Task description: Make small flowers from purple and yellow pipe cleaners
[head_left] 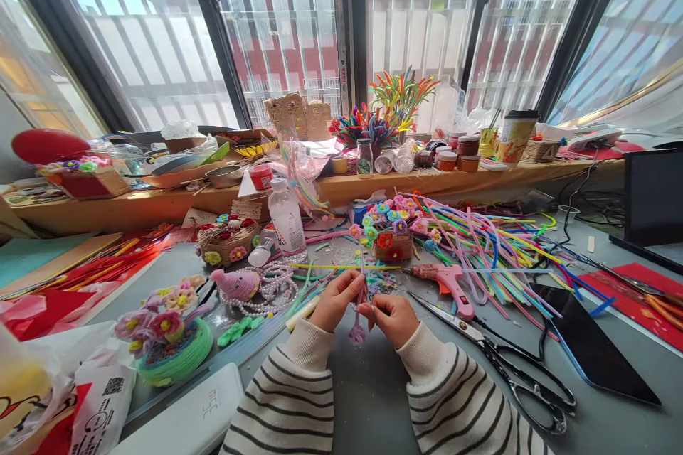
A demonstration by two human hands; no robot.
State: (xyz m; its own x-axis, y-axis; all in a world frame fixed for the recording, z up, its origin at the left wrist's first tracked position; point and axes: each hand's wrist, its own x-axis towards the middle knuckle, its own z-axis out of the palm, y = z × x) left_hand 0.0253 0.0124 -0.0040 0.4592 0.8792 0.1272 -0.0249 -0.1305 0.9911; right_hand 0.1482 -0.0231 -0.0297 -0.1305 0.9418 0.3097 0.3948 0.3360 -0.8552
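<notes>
Both my hands meet at the middle of the grey table, in striped sleeves. My left hand (pixel 336 298) pinches the upper part of a pink pipe-cleaner piece (pixel 357 330). My right hand (pixel 392 316) is closed on the same piece from the right, and its fuzzy purple-pink end hangs below my fingers. A pink glue gun (pixel 448 281) lies just right of my hands. Large black scissors (pixel 506 362) lie further right, near my right sleeve.
A heap of coloured pipe cleaners (pixel 480 242) spreads at the right. A small flower basket (pixel 393 238), a plastic bottle (pixel 287 220), a pearl string (pixel 269 291), a pink crocheted fish (pixel 235 283) and a green yarn flower piece (pixel 168 341) surround my hands. A dark phone (pixel 592 348) lies right.
</notes>
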